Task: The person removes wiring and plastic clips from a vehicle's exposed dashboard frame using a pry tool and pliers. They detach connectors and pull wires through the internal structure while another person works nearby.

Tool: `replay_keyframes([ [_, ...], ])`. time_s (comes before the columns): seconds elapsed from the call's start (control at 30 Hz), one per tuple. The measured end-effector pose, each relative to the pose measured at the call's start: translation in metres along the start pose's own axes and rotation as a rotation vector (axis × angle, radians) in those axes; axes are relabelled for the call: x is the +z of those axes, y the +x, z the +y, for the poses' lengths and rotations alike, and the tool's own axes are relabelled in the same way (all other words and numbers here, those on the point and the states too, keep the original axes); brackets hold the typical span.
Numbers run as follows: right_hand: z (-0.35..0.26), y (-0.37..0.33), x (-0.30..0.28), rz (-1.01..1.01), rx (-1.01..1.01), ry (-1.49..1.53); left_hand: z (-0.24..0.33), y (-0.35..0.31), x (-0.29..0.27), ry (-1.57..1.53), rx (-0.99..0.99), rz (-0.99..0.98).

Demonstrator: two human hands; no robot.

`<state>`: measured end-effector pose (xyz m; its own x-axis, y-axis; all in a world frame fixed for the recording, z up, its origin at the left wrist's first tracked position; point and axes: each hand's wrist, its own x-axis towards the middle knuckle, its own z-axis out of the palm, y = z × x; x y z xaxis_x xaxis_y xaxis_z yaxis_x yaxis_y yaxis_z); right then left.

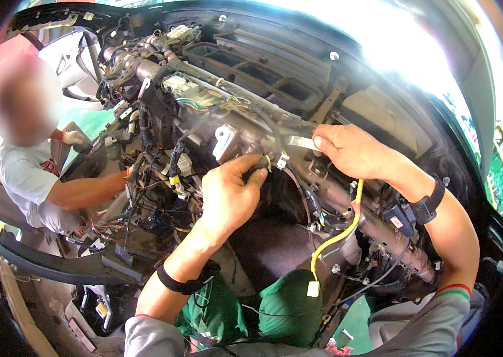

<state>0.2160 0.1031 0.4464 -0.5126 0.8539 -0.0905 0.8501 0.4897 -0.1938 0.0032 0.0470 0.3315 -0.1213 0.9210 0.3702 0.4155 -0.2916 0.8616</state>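
**Two pinches, light touch reqd.**

I've got the L hand [230, 193] mid-frame, thumb and fingertips pinching what looks like a dark wire bundle [263, 162], just L of a small white clip [282, 161]. The R hand [347, 150] is up and R of centre, thumb pressed against curled fingers w/ a pale strip [300, 141] running into the grip. A yellow wire [357, 217] hangs below that hand, its white plug [313, 289] low in the frame, nr the green trousers [290, 309]. The metal bar [403, 247] slants down to lower R.

To do this well, I'd hold the bundle steady w/ the L and work the strip w/ the R in small moves, pulling along its length, not sideways. Prob. best to grip tape or plug bodies, as thin leads could tear. I'd watch the yellow wire too; it might snag on the bar. The co-worker [22, 178], L of frame, has an arm in the wire tangle [138, 202], so a hard tug could carry across.

Hard to see: the far side of both grips, so exact contact is unclear. Can't tell if the yellow wire is held or just passes behind. The strip's R end is covered by fingers. The co-worker's lower hand is lost in wires. Upper R is washed out by glare, and the fisheye rim cuts the corners.
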Motion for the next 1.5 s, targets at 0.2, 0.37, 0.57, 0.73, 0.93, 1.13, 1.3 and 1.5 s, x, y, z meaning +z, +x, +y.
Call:
replay_keyframes([
  [0.2, -0.01, -0.003, -0.002, 0.022, 0.016, -0.133, -0.004, -0.001, 0.006, 0.02, 0.037, 0.033],
  [0.37, -0.023, -0.001, -0.002, 0.018, 0.056, -0.323, -0.003, -0.002, 0.007, 0.035, 0.063, 0.089],
  [0.57, -0.01, -0.001, 0.018, 0.14, 0.014, -0.263, -0.004, -0.004, 0.004, 0.086, 0.104, 0.098],
  [0.73, 0.017, 0.001, 0.027, 0.1, 0.072, -0.053, 0.001, -0.005, 0.007, 0.069, 0.108, 0.124],
  [0.93, 0.019, -0.001, 0.041, 0.165, 0.017, 0.188, -0.008, -0.007, 0.013, 0.078, 0.153, 0.191],
  [1.13, 0.023, 0.004, 0.041, 0.085, -0.037, 0.274, -0.01, -0.017, 0.024, 0.057, 0.202, 0.273],
  [1.3, 0.032, 0.004, 0.042, 0.114, 0.027, 0.351, -0.012, -0.027, 0.039, 0.038, 0.206, 0.336],
  [1.5, 0.002, -0.001, 0.032, 0.253, 0.048, -0.235, -0.023, -0.021, 0.044, 0.093, 0.223, 0.371],
])
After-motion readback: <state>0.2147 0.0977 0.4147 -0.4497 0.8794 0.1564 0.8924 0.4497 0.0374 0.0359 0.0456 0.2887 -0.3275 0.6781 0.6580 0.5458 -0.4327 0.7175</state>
